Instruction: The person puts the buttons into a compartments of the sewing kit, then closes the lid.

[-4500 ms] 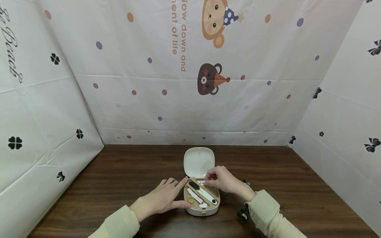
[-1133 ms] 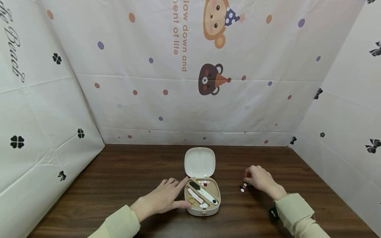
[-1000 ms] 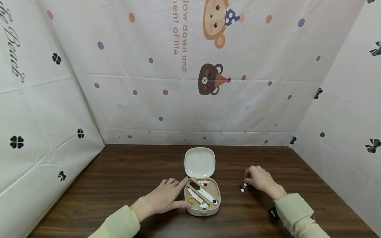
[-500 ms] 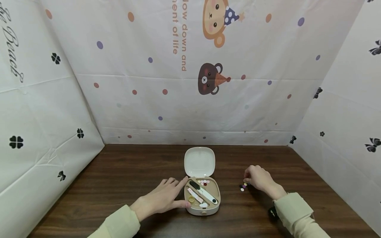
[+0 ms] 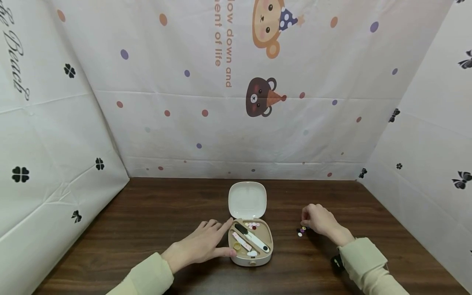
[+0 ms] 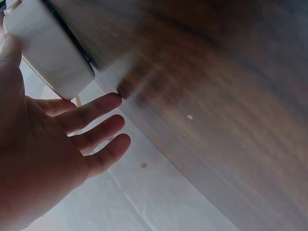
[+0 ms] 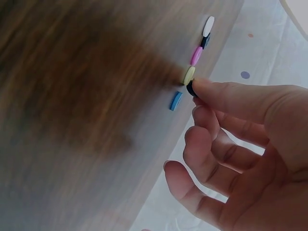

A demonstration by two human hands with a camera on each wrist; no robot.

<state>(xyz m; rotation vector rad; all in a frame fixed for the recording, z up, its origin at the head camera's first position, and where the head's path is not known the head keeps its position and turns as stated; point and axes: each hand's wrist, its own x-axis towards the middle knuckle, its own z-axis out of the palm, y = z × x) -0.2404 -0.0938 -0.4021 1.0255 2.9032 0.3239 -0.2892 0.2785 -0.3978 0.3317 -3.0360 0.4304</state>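
Note:
My left hand [image 5: 200, 246] lies against the left side of an open white sewing case [image 5: 266, 237], index finger and thumb touching its edge. In the left wrist view its fingers are mostly straight. Over to the right, my right hand [image 5: 320, 219] is down at a small group of buttons on the table. A black button [image 7: 191, 89] is pinched at its thumb tip. Beside it stand a yellow button [image 7: 189, 75], a pink button [image 7: 196, 56], a white button [image 7: 209, 26] and a blue button [image 7: 176, 101]. Several pale buttons [image 5: 252, 225] and a dark red one lie in the case's back compartment.
The case also holds a white tool with a dark end [image 5: 252, 237], a pale printed strip [image 5: 241, 241], a gold ring-shaped piece [image 5: 237, 246] and a white piece [image 5: 252, 253]. Its lid [image 5: 247, 200] stands raised behind. Patterned cloth [image 5: 177, 135] borders the wooden table [image 5: 177, 200].
Since the oldest frame, my right hand has moved right from the case's back compartment to the buttons on the table. Over the last second it has barely moved. The left hand stays at the case.

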